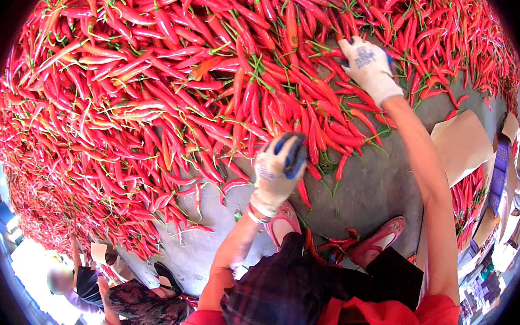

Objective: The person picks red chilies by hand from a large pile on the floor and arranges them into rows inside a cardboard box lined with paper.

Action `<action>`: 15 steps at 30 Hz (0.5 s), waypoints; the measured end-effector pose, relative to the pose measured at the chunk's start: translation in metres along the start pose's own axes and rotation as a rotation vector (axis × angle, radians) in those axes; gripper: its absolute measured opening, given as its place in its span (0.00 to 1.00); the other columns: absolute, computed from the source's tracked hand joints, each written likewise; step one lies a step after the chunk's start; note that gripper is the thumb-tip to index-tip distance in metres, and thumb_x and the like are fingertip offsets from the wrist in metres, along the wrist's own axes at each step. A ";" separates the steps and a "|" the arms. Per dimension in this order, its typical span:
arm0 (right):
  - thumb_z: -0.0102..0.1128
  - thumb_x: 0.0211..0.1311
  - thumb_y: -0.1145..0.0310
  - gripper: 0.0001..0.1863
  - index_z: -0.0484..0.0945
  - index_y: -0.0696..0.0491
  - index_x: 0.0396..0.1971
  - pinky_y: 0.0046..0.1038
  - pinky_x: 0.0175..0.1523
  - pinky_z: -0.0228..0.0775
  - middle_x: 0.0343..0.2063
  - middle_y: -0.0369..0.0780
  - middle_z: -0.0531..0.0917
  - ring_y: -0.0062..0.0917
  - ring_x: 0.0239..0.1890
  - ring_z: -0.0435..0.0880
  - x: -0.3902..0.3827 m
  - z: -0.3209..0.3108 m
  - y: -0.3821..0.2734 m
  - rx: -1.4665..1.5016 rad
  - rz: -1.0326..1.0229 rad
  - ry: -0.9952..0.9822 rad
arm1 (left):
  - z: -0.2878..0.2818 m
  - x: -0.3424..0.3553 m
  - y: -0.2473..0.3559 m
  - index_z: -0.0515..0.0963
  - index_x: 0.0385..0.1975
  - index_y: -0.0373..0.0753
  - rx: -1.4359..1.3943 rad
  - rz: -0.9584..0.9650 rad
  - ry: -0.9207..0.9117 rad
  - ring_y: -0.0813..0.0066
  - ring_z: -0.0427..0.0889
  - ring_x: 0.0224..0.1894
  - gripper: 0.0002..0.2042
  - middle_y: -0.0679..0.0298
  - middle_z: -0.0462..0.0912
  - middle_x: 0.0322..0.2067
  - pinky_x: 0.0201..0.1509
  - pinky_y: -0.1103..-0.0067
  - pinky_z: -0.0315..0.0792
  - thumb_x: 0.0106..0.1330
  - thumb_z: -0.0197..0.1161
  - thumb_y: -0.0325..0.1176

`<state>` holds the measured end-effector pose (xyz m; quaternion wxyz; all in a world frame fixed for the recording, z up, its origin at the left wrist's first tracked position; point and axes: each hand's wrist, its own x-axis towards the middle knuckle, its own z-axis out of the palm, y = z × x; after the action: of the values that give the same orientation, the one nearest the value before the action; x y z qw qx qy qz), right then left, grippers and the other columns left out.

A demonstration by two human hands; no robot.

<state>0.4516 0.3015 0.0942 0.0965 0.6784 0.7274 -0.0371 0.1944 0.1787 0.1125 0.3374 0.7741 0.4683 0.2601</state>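
Observation:
My left hand (279,167), in a white glove with blue coating, is raised near the lower edge of the pile of red chillies (145,104), its fingers curled; anything inside is hidden. My right hand (365,63), gloved alike, rests at upper right on chillies with green stems, its fingers apart and bent down among them. Loose chillies (340,169) lie on the grey floor (361,192) between and below my hands.
Brown cardboard (459,143), purple crates (499,179) and more chillies (468,204) are at the right. My pink shoes (387,232) are on the floor below. Other people (90,292) sit at the lower left beside the pile.

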 end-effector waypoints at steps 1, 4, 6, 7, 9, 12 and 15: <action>0.60 0.49 0.60 0.23 0.69 0.50 0.46 0.36 0.42 0.71 0.40 0.48 0.75 0.39 0.40 0.77 -0.012 -0.004 -0.005 0.035 -0.001 0.031 | -0.004 -0.001 -0.008 0.75 0.40 0.38 0.045 0.002 0.062 0.55 0.77 0.40 0.18 0.56 0.76 0.41 0.44 0.69 0.72 0.44 0.62 0.26; 0.61 0.47 0.56 0.25 0.70 0.49 0.46 0.37 0.44 0.71 0.41 0.49 0.75 0.40 0.42 0.77 -0.045 -0.027 -0.005 0.121 0.140 0.015 | -0.004 0.017 -0.011 0.75 0.40 0.39 0.144 0.117 0.043 0.56 0.76 0.40 0.18 0.57 0.77 0.40 0.43 0.67 0.72 0.44 0.61 0.25; 0.62 0.46 0.56 0.24 0.72 0.49 0.44 0.36 0.45 0.70 0.39 0.49 0.76 0.41 0.41 0.77 -0.070 -0.020 0.004 0.222 0.184 0.132 | -0.001 0.031 -0.006 0.75 0.40 0.40 0.201 0.174 0.077 0.57 0.76 0.39 0.18 0.57 0.76 0.40 0.42 0.67 0.72 0.45 0.60 0.26; 0.62 0.46 0.55 0.23 0.73 0.48 0.43 0.36 0.45 0.70 0.37 0.49 0.77 0.41 0.41 0.77 -0.080 -0.017 0.003 0.299 0.197 0.204 | -0.003 0.036 -0.009 0.74 0.43 0.42 0.333 0.178 0.053 0.57 0.75 0.42 0.20 0.57 0.75 0.44 0.43 0.67 0.71 0.46 0.60 0.27; 0.60 0.50 0.57 0.20 0.74 0.53 0.42 0.31 0.44 0.69 0.34 0.43 0.78 0.33 0.38 0.78 -0.101 -0.006 0.009 0.756 0.357 0.094 | 0.001 0.050 -0.014 0.73 0.46 0.45 0.561 0.144 -0.076 0.60 0.73 0.43 0.22 0.60 0.70 0.50 0.42 0.67 0.70 0.46 0.61 0.31; 0.55 0.56 0.65 0.15 0.75 0.60 0.38 0.22 0.40 0.67 0.30 0.36 0.77 0.22 0.33 0.76 -0.130 0.022 0.011 1.654 0.733 -0.053 | -0.002 0.061 -0.034 0.73 0.46 0.51 0.672 0.165 -0.152 0.61 0.72 0.43 0.21 0.60 0.68 0.52 0.42 0.67 0.70 0.47 0.58 0.31; 0.53 0.57 0.65 0.14 0.74 0.58 0.38 0.23 0.37 0.67 0.27 0.38 0.76 0.23 0.29 0.76 -0.152 0.041 0.003 1.449 0.413 0.086 | -0.015 0.059 -0.054 0.76 0.41 0.59 0.753 0.345 0.067 0.65 0.70 0.43 0.18 0.66 0.70 0.47 0.42 0.68 0.67 0.47 0.59 0.32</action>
<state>0.4680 0.1453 0.0831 -0.3974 0.6954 0.3823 -0.4609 0.1787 0.2538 0.0862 -0.0336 0.9016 0.4048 0.1485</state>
